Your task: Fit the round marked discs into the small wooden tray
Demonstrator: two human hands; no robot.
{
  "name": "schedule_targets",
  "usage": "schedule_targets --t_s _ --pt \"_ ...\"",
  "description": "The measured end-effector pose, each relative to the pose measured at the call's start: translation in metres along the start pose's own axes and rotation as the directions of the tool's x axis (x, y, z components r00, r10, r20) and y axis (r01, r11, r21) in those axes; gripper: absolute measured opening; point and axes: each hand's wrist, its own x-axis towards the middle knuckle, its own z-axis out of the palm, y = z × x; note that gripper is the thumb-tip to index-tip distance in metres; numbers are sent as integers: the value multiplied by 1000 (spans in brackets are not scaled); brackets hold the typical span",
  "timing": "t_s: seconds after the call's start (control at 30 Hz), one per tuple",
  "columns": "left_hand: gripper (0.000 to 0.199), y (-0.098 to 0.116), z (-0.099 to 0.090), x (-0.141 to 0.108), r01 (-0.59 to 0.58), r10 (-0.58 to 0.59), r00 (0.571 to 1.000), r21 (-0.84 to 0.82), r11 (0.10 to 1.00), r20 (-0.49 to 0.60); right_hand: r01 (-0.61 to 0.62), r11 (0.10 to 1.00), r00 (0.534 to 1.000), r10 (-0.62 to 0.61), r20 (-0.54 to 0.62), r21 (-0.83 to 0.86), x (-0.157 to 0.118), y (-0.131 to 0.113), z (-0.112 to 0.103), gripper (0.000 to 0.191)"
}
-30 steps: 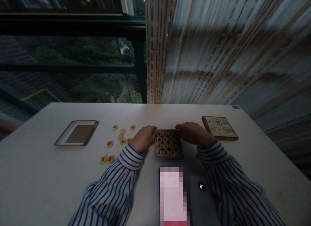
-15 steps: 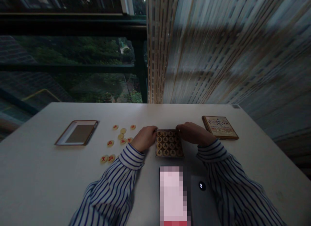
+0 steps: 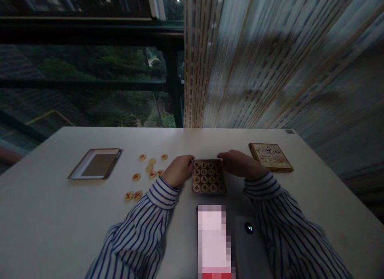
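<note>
A small square box on the white table holds rows of round wooden chess pieces with dark characters. My left hand grips the box's far left corner between closed fingers. At the far right corner, my right hand pinches the edge the same way. Left of my left hand lie several loose round pieces; most show red characters, and two look plain on top. Part of this group is close to my left wrist and sleeve.
An open shallow box lid or tray lies at the left. A printed flat box sits at the right. In front are a phone with a blurred screen and a grey device. Behind the table are a window and curtain.
Both hands and the box look unchanged. Only the curtain and the printed box at the right appear slightly shifted.
</note>
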Motion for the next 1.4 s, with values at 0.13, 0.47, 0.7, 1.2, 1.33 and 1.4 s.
schedule_targets --t_s 0.13,0.47,0.7,1.2,1.33,1.4 --pt "32 0 -1 0 -6 7 998 19 1000 -65 -15 1000 998 15 -55 4 -5 0 -7 33" --pt "33 16 -19 -10 -44 47 963 20 999 -265 -42 992 951 77 -300 120 -40 -8 0 33" --pt "33 21 -12 -38 -78 57 949 -53 996 -310 -37 947 911 164 -379 320 -63 -15 27 32" --pt "32 31 68 -95 -95 -109 903 -441 893 -415 11 708 906 292 -308 706 -57 -31 71 37" --pt "34 26 78 -93 -79 -145 914 -516 853 -380 35 683 908 284 -309 730 -58 -34 68 37" --pt "35 24 81 -92 -76 -156 913 -531 844 -377 37 676 911 279 -303 736 -59 -35 67 37"
